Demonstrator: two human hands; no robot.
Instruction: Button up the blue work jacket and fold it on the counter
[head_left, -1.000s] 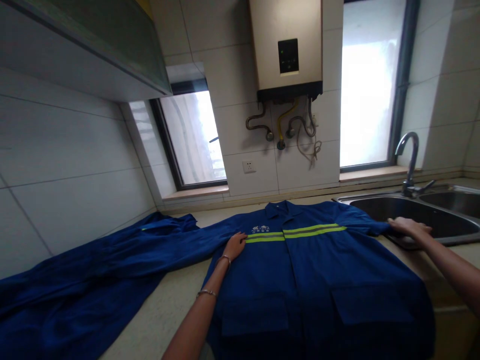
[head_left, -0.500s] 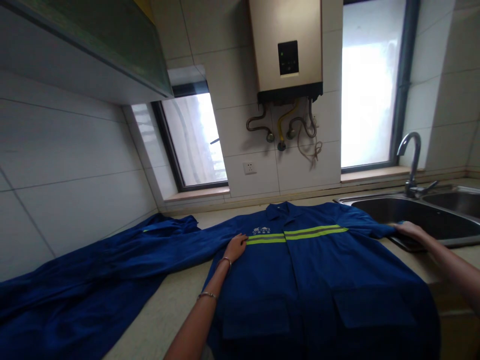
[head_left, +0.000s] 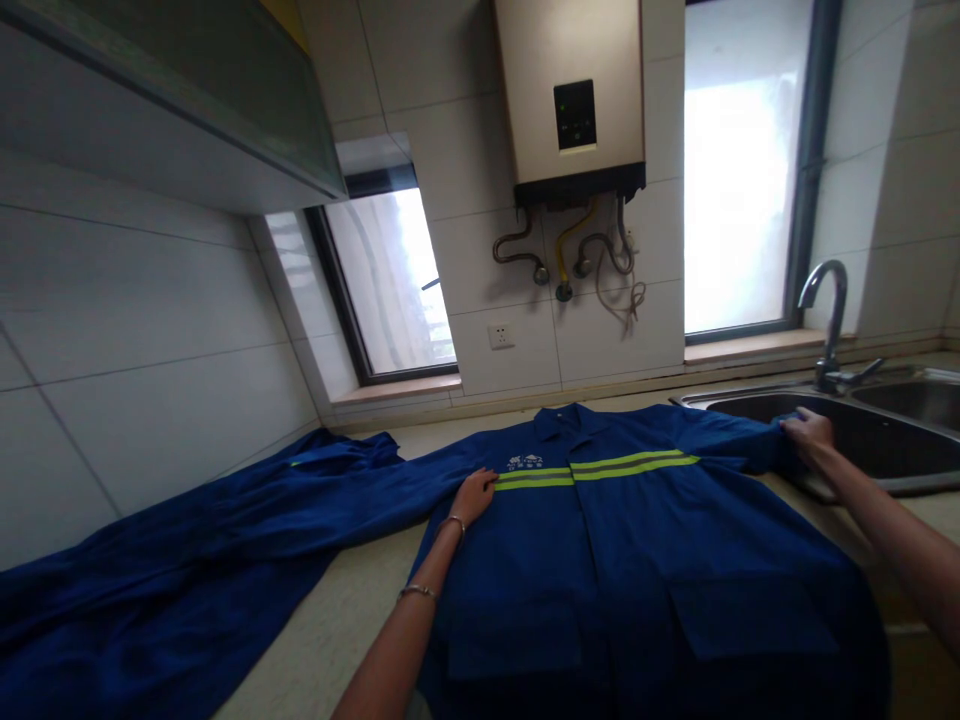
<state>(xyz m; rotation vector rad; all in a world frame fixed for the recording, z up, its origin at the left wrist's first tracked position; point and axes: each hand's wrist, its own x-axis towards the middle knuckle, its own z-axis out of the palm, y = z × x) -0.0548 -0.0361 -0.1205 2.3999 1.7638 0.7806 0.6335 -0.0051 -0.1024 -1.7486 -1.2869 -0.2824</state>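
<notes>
A blue work jacket (head_left: 630, 530) with yellow-green and grey reflective stripes across the chest lies front up on the counter, collar toward the wall. My left hand (head_left: 474, 495) rests flat on its chest, at the left end of the stripe just below the white printed logo. Over by the sink, my right hand (head_left: 810, 432) is closed round the end of the right-hand sleeve and holds it out sideways above the sink's near edge. The other sleeve stretches left across a second dark blue garment (head_left: 247, 610), which is crumpled along the left wall.
A double steel sink (head_left: 787, 400) with a chrome faucet (head_left: 829, 320) is set into the counter (head_left: 330, 620) at the right. A water heater (head_left: 574, 90) with hanging pipes is mounted on the tiled wall between two windows. An overhead cabinet (head_left: 187, 110) juts out at upper left.
My right hand has lifted slightly, raising the sleeve end over the sink's edge, and its fingers look more tightly curled. My left hand stays in place on the chest.
</notes>
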